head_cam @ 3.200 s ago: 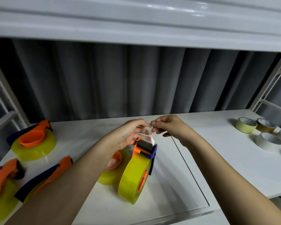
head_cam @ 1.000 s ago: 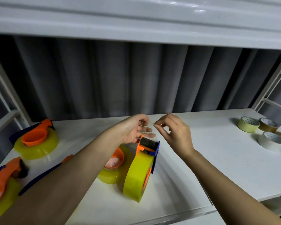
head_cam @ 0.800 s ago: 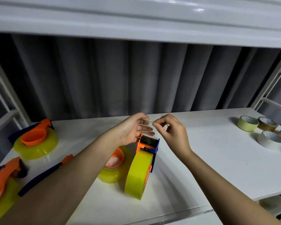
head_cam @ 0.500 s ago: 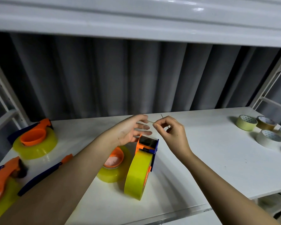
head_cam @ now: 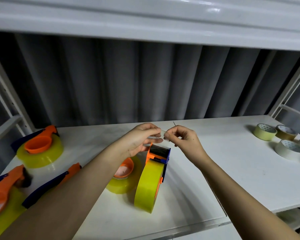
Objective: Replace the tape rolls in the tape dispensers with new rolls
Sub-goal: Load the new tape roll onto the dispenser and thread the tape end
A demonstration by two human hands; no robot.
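- A small piece of clear tape (head_cam: pixel 162 134) is pinched between the thumb and forefinger of the left hand (head_cam: pixel 140 139) and those of the right hand (head_cam: pixel 184 140), above the dispenser; the other left fingers are loosely spread.
- The orange and blue tape dispenser (head_cam: pixel 158 157) is seen upright on the white surface (head_cam: pixel 232 167), loaded with a yellow tape roll (head_cam: pixel 148 186).
- A second yellow roll (head_cam: pixel 123 181) lies flat just left of it.
- Three more loaded dispensers (head_cam: pixel 39 147) are seen at far left.
- Loose tape rolls (head_cam: pixel 264 134) are grouped at far right.
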